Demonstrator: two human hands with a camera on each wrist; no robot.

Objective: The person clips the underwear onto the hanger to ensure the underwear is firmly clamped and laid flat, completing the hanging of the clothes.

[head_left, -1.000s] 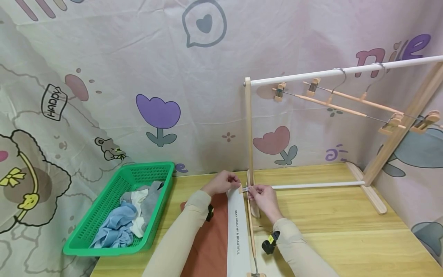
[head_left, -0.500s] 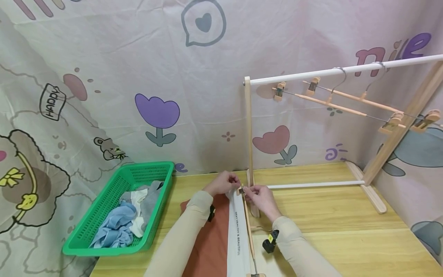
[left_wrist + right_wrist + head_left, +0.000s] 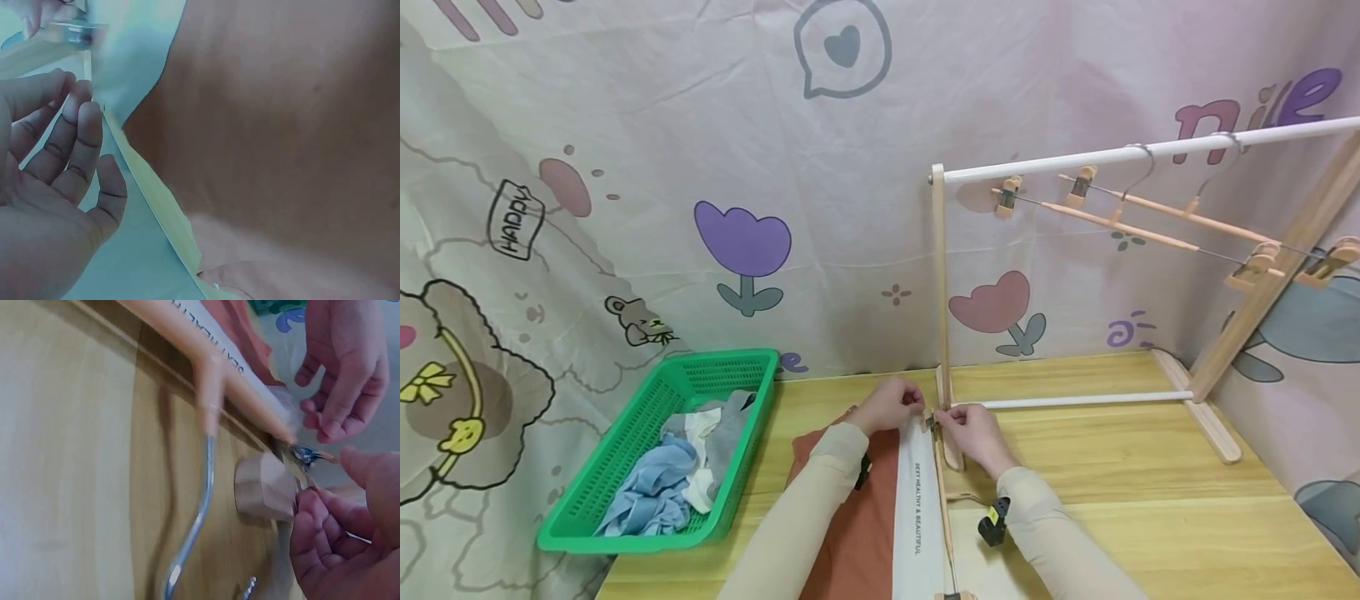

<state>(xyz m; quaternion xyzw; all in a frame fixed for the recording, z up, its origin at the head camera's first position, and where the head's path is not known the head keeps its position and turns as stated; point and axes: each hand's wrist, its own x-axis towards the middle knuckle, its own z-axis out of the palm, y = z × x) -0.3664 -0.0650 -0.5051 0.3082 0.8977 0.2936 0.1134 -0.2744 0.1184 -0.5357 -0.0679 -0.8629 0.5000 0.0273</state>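
A rust-coloured garment lies on the table, its pale waistband printed with dark lettering. Along the waistband runs a clip hanger in light orange with a metal hook. My right hand pinches the hanger's far clip between thumb and index finger, at the waistband's far corner. Just left of that clip is my left hand. Its fingers are loosely bent, and in the left wrist view nothing shows between them. Whether the clip bites the cloth is too blurred to tell.
A green basket with crumpled blue, white and grey clothes stands at the left. Behind my right hand rises a wooden rack; two clip hangers hang from its white top rail.
The far clip has turned and shifted slightly right and nearer at the waistband corner, my right hand staying with it. My left hand has shifted slightly right.
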